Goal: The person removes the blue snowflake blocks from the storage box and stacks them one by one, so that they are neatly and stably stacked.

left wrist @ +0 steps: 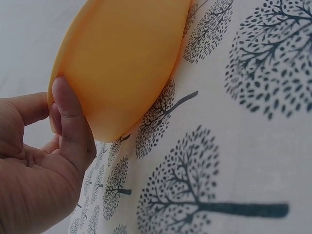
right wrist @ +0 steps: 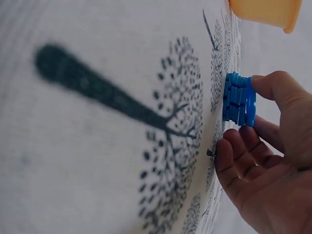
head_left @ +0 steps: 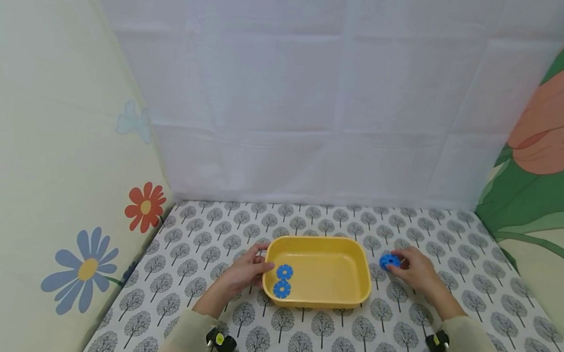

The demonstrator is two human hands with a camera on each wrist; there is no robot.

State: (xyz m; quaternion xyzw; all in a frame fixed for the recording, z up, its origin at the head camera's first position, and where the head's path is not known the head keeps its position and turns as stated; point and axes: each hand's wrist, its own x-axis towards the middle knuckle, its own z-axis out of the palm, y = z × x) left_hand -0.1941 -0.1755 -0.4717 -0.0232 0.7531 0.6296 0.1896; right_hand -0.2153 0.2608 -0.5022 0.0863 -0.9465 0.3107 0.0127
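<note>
A shallow yellow tray (head_left: 325,278) stands on the table, and my left hand (head_left: 245,272) grips its left rim, thumb on the inner side. The left wrist view shows the thumb (left wrist: 70,112) over the tray's edge (left wrist: 117,63). Inside the tray, two blue notched discs (head_left: 276,289) lie flat at the left end. To the right of the tray is a short stack of similar blue discs (head_left: 387,259). My right hand (head_left: 417,271) pinches the uppermost disc (right wrist: 250,105) between thumb and finger. That disc leans slightly away from the stack (right wrist: 235,100); its other fingers are loosely bent.
A white cloth with a grey tree print (head_left: 299,345) covers the table. Behind it hangs a white sheet (head_left: 274,119). Flower-patterned panels (head_left: 68,163) flank the left and right sides. Both wrists carry small black cameras (head_left: 222,342).
</note>
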